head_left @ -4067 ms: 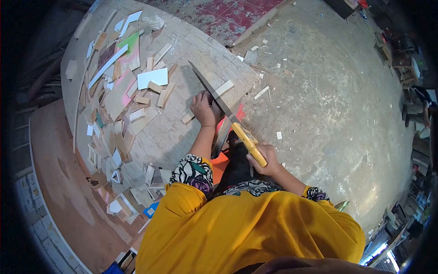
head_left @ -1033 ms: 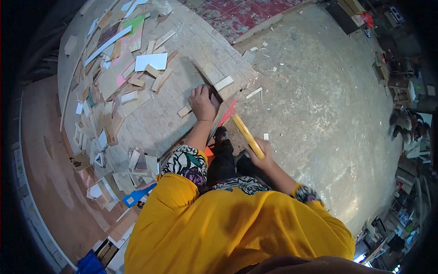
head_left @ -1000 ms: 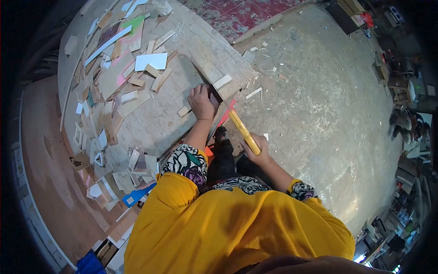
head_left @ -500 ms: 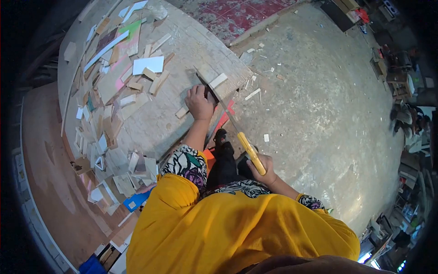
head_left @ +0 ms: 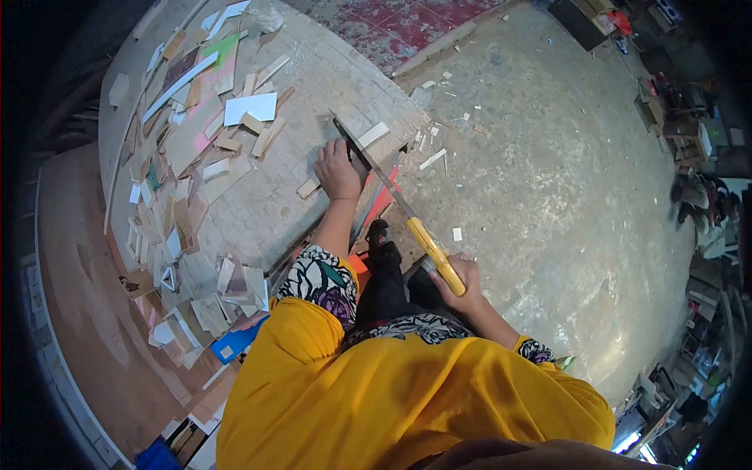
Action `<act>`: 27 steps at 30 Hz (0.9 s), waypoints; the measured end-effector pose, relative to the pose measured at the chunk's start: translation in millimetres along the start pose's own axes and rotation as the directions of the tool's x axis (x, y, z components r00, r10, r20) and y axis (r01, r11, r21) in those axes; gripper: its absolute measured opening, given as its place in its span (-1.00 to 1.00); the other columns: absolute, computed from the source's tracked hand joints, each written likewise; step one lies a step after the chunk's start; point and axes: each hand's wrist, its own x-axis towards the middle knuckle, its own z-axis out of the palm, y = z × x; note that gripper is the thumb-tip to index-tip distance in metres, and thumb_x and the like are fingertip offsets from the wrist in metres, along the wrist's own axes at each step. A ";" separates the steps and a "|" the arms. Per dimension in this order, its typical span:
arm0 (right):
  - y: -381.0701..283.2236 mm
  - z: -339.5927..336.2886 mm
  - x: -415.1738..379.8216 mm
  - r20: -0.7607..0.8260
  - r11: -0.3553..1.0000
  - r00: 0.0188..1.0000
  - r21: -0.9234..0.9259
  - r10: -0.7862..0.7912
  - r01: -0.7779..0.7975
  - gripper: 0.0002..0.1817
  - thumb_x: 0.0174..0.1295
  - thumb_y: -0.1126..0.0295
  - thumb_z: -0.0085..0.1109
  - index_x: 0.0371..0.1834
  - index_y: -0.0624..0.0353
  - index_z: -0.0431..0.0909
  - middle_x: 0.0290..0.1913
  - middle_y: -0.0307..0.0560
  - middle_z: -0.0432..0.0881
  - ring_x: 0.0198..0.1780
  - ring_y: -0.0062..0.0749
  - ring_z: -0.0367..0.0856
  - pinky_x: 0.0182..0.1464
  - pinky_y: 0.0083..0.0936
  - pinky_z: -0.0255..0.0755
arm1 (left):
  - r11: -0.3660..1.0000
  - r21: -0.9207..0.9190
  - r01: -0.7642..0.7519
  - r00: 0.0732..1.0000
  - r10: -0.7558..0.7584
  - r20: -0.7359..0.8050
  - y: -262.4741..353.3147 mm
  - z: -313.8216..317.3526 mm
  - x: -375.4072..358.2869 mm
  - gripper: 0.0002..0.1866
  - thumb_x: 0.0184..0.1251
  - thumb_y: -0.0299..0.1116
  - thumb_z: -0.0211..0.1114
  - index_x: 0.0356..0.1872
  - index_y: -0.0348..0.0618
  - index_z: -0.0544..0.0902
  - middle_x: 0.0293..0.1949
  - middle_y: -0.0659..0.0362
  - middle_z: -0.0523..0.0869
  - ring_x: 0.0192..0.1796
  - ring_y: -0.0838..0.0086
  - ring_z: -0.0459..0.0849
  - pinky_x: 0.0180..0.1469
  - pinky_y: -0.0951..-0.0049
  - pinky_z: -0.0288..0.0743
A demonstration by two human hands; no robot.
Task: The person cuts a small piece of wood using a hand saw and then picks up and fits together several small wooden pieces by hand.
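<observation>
A handsaw point(head_left: 392, 190) with a yellow handle lies slantwise across a narrow wood strip point(head_left: 373, 134) near the corner of the wooden work board point(head_left: 258, 207). My right hand point(head_left: 460, 282) is closed round the end of the yellow handle. On the far side of the blade the strip's pale end shows; its other end point(head_left: 309, 188) sticks out below my left hand. My left hand point(head_left: 338, 168) presses down on the strip beside the blade, fingers bent over it and a dark piece next to them.
Many wood offcuts point(head_left: 227, 144) and a white rectangular piece point(head_left: 251, 109) are scattered over the board's left part. A red bar point(head_left: 381, 200) is under the board's edge. Small scraps point(head_left: 432, 159) lie on the concrete floor point(head_left: 540, 196). Shelves and clutter line the far right.
My right hand and the saw handle have moved slightly right. My left hand stays on the strip, a little further left in view.
</observation>
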 end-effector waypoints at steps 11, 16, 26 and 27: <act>-6.8 -11.1 8.9 0.039 0.994 0.998 0.097 0.041 -0.045 -0.87 -0.02 0.41 0.21 -0.54 0.19 0.46 -0.61 0.00 0.44 -0.59 -0.07 0.39 -0.46 -0.36 0.23 | 0.998 0.061 -0.001 1.000 0.002 -0.024 -1.8 4.7 -0.7 -0.70 -0.06 -0.34 0.22 -0.20 -0.05 0.54 -0.15 0.22 0.51 -0.02 0.27 0.44 -0.06 0.17 0.31; -5.8 -25.5 -16.6 0.021 0.994 0.998 0.091 0.060 -0.061 -0.85 -0.04 0.42 0.22 -0.57 0.20 0.43 -0.63 0.00 0.40 -0.61 -0.07 0.35 -0.48 -0.33 0.20 | 1.000 0.004 0.001 1.000 -0.001 -0.001 6.2 -6.5 -0.2 -0.70 -0.04 -0.34 0.22 -0.20 -0.06 0.54 -0.16 0.22 0.51 -0.01 0.26 0.43 -0.06 0.15 0.30; -9.3 -40.5 0.4 0.102 1.000 0.994 -0.007 -0.030 0.030 -0.85 -0.08 0.42 0.24 -0.52 0.18 0.45 -0.61 -0.02 0.44 -0.57 -0.07 0.40 -0.43 -0.37 0.24 | 1.000 0.009 0.028 1.000 -0.028 0.006 -3.1 4.5 1.0 -0.73 0.04 -0.34 0.18 -0.17 -0.07 0.53 -0.14 0.19 0.50 -0.01 0.24 0.43 -0.05 0.17 0.32; -10.6 -43.4 2.5 0.137 0.995 0.987 -0.038 -0.082 0.087 -0.85 -0.09 0.41 0.24 -0.51 0.17 0.45 -0.60 -0.02 0.45 -0.56 -0.07 0.42 -0.42 -0.38 0.25 | 1.000 0.020 0.011 1.000 -0.010 -0.010 -3.5 5.4 0.8 -0.73 0.04 -0.32 0.18 -0.17 -0.07 0.52 -0.15 0.20 0.49 0.00 0.24 0.42 -0.04 0.15 0.30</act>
